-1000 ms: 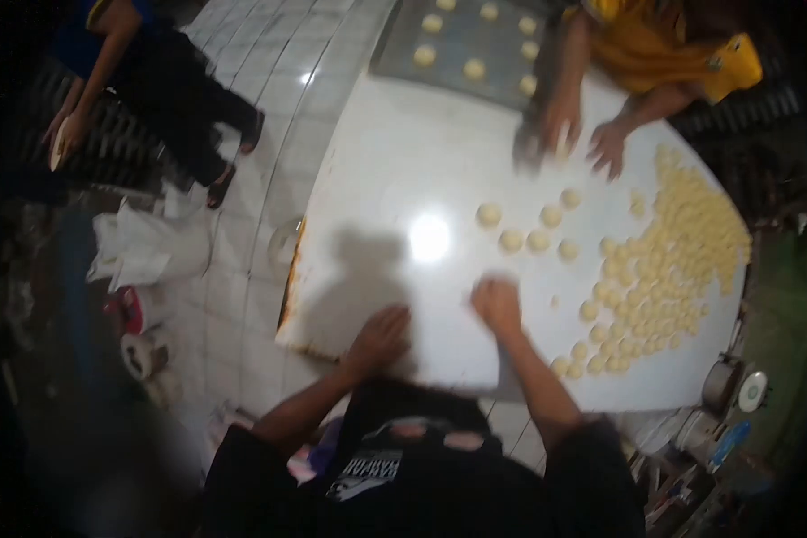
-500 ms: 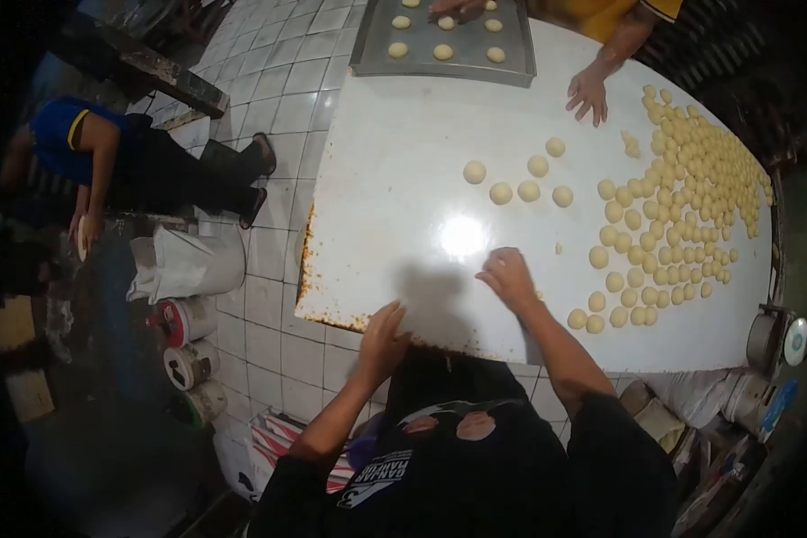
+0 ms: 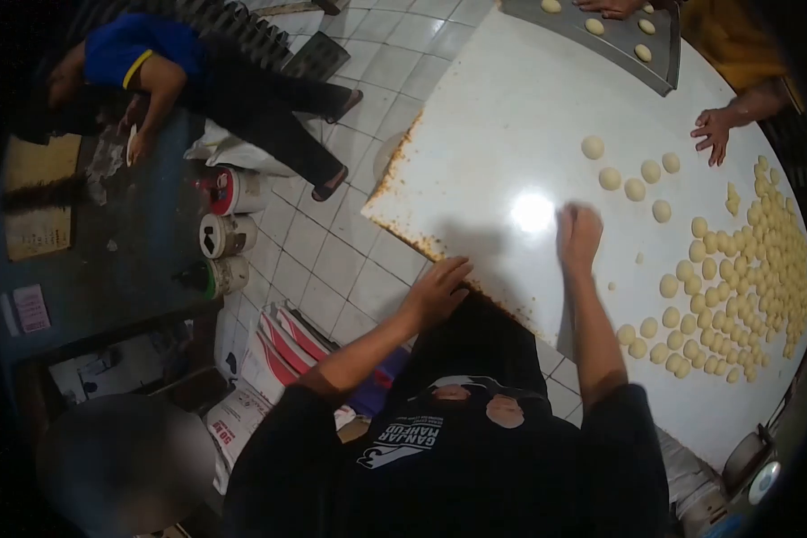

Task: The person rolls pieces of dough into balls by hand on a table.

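My left hand (image 3: 439,289) rests on the near edge of the white table (image 3: 484,152), fingers slightly bent and nothing seen in it. On the tabletop, my right hand (image 3: 579,235) is curled into a loose fist, knuckles up. Whatever may lie under its palm is hidden. Beyond it sits a small group of round pale dough balls (image 3: 635,189), apart from my fingers. Many more dough balls (image 3: 735,287) crowd the right side of the table. A small irregular dough scrap (image 3: 733,199) lies near them.
Across the table, a co-worker's spread hand (image 3: 713,134) hovers by the dough; their other hand touches a metal tray (image 3: 663,67) of dough balls. At left, another person in a blue shirt (image 3: 143,45) bends over a dark table (image 3: 134,269). Buckets (image 3: 227,235) and sacks (image 3: 242,403) stand between.
The view has swung left, so the table appears farther right and more of the dark table shows. My right hand has curled more tightly. My left hand stays at the table edge.
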Demonstrator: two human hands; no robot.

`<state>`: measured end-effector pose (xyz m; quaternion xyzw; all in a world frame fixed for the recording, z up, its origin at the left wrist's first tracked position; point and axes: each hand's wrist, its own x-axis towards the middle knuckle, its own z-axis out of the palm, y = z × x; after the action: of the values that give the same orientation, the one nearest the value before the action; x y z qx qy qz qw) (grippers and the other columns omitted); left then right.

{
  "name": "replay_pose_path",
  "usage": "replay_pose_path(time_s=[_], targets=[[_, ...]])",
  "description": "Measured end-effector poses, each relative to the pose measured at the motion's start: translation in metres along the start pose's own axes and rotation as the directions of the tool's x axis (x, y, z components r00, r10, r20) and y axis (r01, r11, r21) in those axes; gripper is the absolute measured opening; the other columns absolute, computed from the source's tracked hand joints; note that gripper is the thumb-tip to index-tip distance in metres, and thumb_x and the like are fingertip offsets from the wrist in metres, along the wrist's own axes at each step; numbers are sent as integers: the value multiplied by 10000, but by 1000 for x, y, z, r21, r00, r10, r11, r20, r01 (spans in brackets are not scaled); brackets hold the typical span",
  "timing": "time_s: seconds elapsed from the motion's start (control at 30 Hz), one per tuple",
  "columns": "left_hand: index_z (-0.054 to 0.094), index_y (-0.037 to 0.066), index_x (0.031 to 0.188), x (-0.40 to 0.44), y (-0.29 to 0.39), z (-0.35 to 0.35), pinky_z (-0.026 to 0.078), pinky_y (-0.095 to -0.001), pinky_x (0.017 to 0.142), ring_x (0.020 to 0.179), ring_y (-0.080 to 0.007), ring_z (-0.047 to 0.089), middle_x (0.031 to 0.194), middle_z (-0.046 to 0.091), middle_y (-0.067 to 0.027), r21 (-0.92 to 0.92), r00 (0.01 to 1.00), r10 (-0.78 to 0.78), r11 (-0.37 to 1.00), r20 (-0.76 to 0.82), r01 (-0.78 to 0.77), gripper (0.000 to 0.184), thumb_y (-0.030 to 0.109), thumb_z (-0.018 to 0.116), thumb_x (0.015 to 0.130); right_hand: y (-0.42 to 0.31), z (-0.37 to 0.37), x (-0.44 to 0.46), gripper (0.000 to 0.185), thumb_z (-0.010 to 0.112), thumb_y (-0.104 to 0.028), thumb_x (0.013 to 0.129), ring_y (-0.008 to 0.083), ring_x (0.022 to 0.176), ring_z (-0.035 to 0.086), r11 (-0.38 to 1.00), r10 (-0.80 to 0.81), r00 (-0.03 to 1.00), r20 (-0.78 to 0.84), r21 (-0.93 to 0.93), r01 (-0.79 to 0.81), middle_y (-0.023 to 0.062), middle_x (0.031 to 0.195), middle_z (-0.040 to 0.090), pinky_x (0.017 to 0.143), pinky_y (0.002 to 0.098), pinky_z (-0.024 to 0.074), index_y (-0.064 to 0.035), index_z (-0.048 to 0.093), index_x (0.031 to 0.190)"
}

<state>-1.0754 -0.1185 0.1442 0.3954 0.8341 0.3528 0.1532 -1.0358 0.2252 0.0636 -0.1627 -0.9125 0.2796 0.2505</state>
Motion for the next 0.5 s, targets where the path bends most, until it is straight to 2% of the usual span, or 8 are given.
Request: replay_pose_path(time_s=[0.07, 0.13, 0.2, 0.27, 0.3, 0.4, 0.47, 0.5], targets=[[581, 59, 1479, -2, 5, -12, 519, -480, 1141, 1365, -434, 599, 1484, 608, -202, 13, 999, -1, 1000, -46, 2, 657, 12, 808, 864, 6, 4, -36, 211, 603, -183, 1073, 317, 972, 642, 986, 47, 999, -27, 160, -42, 170, 1045, 691, 976, 461, 474, 5, 671, 1142], [577, 62, 1485, -13, 1, -9, 531, -472, 1132, 1362, -420, 609, 1471, 624, -192, 72, 997, -44, 996, -70, 49, 673, -34, 807, 859, 34, 50, -27, 465, 500, -201, 1100, 340, 1261, 626, 479, 512, 841, 173, 756, -447, 234, 1346, 667, 1141, 455, 457, 68, 543, 1477], [582, 64, 1483, 3, 7, 1, 543, -467, 1120, 1361, -405, 619, 1465, 635, -188, 33, 1000, 4, 999, -30, -3, 680, -64, 813, 856, 14, 15, 38, 540, 419, -289, 1152, 356, 1490, 504, 450, 458, 833, 311, 727, -518, 236, 1633, 492, 1275, 419, 338, 16, 472, 1594], [587, 59, 1472, 8, 11, 6, 549, -468, 1116, 1358, -400, 626, 1472, 633, -194, 31, 998, 39, 999, 51, -41, 641, -43, 814, 881, 3, 12, 46, 567, 372, -370, 1186, 356, 1542, 456, 167, 481, 814, 326, 877, -450, 213, 1654, 482, 1299, 400, 299, -19, 445, 1626], [587, 58, 1473, 12, 11, 8, 550, -470, 1114, 1361, -398, 625, 1474, 632, -196, 9, 997, 50, 999, 57, -51, 641, -38, 817, 882, 7, 9, 18, 567, 372, -370, 1186, 356, 1542, 456, 169, 504, 803, 318, 876, -453, 213, 1654, 482, 1299, 400, 299, -19, 445, 1626], [581, 56, 1478, 25, 8, 10, 557, -468, 1095, 1347, -406, 633, 1477, 629, -201, -32, 997, 78, 996, 26, -77, 631, -31, 809, 897, -4, -30, -50, 582, 449, -401, 1183, 335, 1533, 485, 646, 484, 828, 283, 523, -556, 198, 1570, 597, 1280, 394, 340, -19, 446, 1621], [573, 54, 1481, 34, 0, 9, 568, -470, 1065, 1340, -415, 628, 1473, 628, -203, -142, 997, 20, 990, 74, -9, 610, -21, 787, 915, -20, -47, -82, 619, 710, -159, 1043, 278, 1502, 542, 605, 564, 776, 283, 497, -622, 165, 1567, 623, 1241, 373, 400, 10, 468, 1586], [597, 45, 1453, 42, -10, 12, 562, -490, 1059, 1319, -417, 626, 1443, 630, -205, -72, 996, 81, 994, 39, -78, 550, 1, 760, 930, -33, -62, -86, 628, 718, -130, 1018, 276, 1522, 523, 685, 585, 766, 265, 343, -642, 163, 1583, 613, 1233, 384, 412, 21, 467, 1573]])
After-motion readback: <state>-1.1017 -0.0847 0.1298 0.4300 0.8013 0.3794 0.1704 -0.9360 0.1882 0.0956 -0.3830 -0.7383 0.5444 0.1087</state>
